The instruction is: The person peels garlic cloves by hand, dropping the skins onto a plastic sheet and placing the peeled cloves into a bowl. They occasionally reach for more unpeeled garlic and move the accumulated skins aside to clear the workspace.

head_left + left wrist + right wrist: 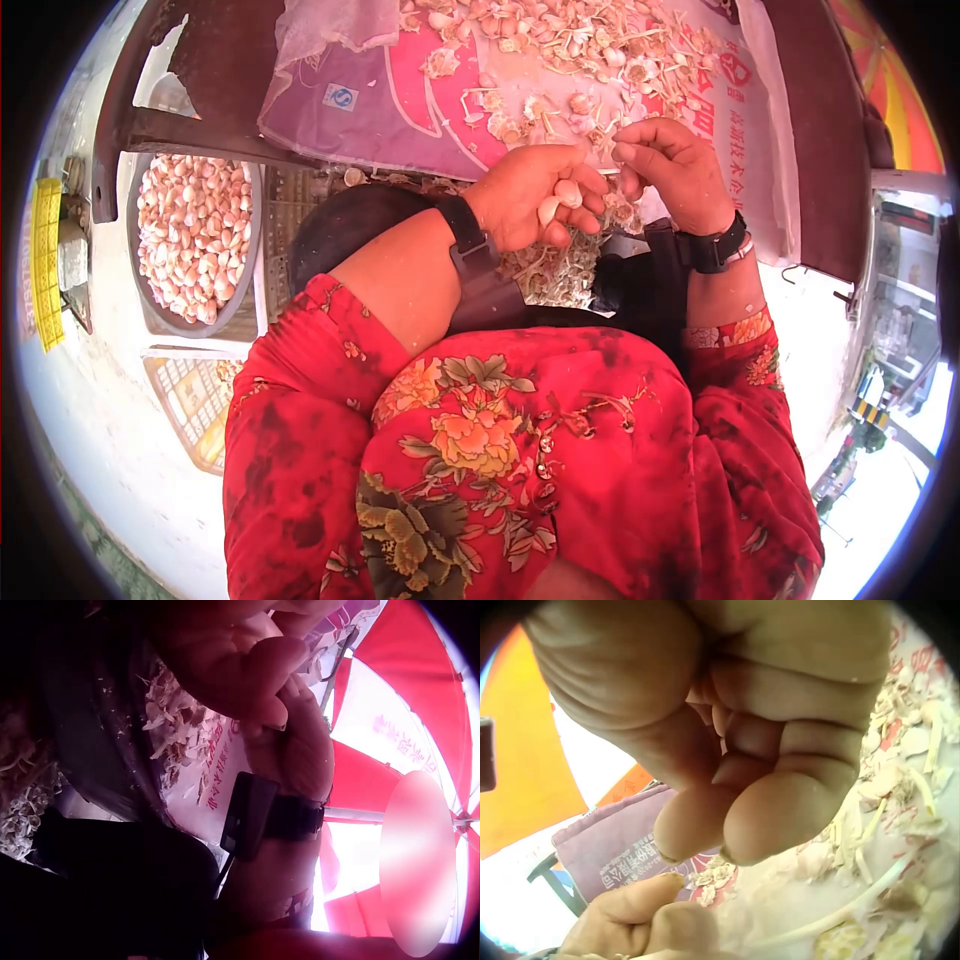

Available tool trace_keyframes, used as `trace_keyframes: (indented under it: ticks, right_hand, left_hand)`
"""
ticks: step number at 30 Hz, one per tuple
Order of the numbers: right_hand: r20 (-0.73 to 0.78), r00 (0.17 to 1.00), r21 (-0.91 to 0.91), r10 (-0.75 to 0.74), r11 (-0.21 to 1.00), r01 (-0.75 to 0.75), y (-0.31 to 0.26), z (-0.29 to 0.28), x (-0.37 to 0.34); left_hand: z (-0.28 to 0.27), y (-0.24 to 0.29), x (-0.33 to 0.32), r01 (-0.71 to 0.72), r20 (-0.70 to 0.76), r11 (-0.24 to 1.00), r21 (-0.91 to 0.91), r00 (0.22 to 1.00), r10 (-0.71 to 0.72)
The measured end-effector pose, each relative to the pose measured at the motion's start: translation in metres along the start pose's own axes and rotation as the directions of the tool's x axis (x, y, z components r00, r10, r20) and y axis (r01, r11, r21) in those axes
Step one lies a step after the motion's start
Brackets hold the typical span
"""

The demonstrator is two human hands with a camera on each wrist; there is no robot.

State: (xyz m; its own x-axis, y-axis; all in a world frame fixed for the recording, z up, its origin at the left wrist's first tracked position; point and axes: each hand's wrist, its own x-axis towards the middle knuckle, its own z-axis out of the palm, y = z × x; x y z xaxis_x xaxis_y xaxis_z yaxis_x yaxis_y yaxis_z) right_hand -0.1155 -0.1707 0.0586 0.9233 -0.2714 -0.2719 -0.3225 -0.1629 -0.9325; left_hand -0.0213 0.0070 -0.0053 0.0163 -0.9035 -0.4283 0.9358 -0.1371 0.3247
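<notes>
In the head view, two pale garlic cloves (567, 193) lie against the curled fingers of my left hand (535, 195). The left wrist view has this left hand (232, 660) in shadow at the top, without its cloves in sight. Close beside it, my right hand (680, 175) is raised with thumb and index finger bent together. Seen from the right wrist, the right hand (735, 727) has curled fingers and thumb and fingertip side by side, with nothing visible between them. My left hand (637, 922) shows at the lower left there.
Loose garlic and skins (560, 35) lie on a printed sack (400, 120) over the table. A grey tub (255, 240) of cloves stands at the left, above a plastic basket (190, 410). Skins (560, 275) are piled below the hands. A red and white umbrella (412, 660) stands beyond.
</notes>
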Motion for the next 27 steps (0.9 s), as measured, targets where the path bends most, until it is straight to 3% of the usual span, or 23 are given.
trace_keyframes:
  ticks: [1, 3, 5, 9, 12, 15, 16, 18, 19, 22, 23, 26, 27]
  right_hand:
    - [-0.11, 0.994, -0.066, 0.011, 0.998, -0.018, 0.006, -0.007, 0.008]
    - [-0.181, 0.976, -0.389, -0.119, 0.92, 0.04, 0.023, -0.024, 0.027]
    - [-0.144, 0.955, -0.672, -0.259, 0.734, 0.097, 0.054, -0.047, 0.05]
    - [0.041, 0.974, -0.856, -0.223, 0.495, 0.149, 0.051, -0.045, 0.066]
    - [0.04, 0.979, -0.877, -0.2, 0.463, 0.13, 0.054, -0.045, 0.07]
    - [-0.093, 0.975, -0.598, -0.203, 0.794, 0.108, 0.079, -0.061, 0.07]
    - [-0.136, 0.984, -0.444, -0.114, 0.895, 0.042, 0.062, -0.05, 0.063]
    - [-0.174, 0.981, -0.093, 0.085, 0.99, -0.102, 0.021, -0.028, 0.035]
    - [-0.085, 0.995, -0.037, 0.049, 0.998, -0.053, 0.011, -0.02, 0.026]
    - [0.079, 0.997, -0.061, 0.015, 0.998, -0.01, -0.011, 0.0, 0.009]
    - [0.032, 0.999, -0.101, 0.005, 0.995, -0.002, -0.007, -0.005, 0.015]
    - [-0.144, 0.981, -0.466, -0.127, 0.884, 0.046, 0.015, -0.013, 0.043]
    - [-0.118, 0.985, -0.564, -0.124, 0.825, 0.036, 0.024, -0.02, 0.052]
  left_hand:
    - [-0.006, -0.001, 0.003, -0.006, 0.033, 1.0, 0.003, 0.999, 0.006]
    - [-0.017, -0.001, 0.011, -0.017, 0.098, 1.0, 0.009, 0.995, 0.016]
    - [-0.014, 0.003, 0.009, -0.012, 0.077, 0.999, 0.044, 0.997, 0.009]
    - [-0.01, 0.005, 0.006, -0.044, -0.006, 0.995, 0.087, 0.999, 0.045]
    - [-0.01, 0.007, 0.006, -0.077, -0.001, 0.992, 0.095, 0.997, 0.078]
    - [-0.008, 0.007, 0.003, -0.099, -0.03, 0.981, 0.17, 0.994, 0.105]
    - [-0.008, 0.007, 0.002, -0.1, -0.032, 0.983, 0.157, 0.994, 0.107]
    - [-0.006, 0.006, 0.003, -0.098, -0.036, 0.987, 0.13, 0.994, 0.104]
    - [-0.002, 0.006, 0.003, -0.083, -0.06, 0.992, 0.091, 0.994, 0.089]
    - [0.008, 0.006, -0.001, -0.062, -0.103, 0.998, 0.019, 0.993, 0.063]
    - [0.008, 0.005, -0.002, -0.072, -0.102, 0.997, 0.024, 0.992, 0.074]
    - [-0.004, 0.005, 0.002, -0.09, -0.033, 0.994, 0.067, 0.995, 0.092]
    - [-0.008, 0.004, 0.004, -0.092, 0.002, 0.992, 0.086, 0.996, 0.092]
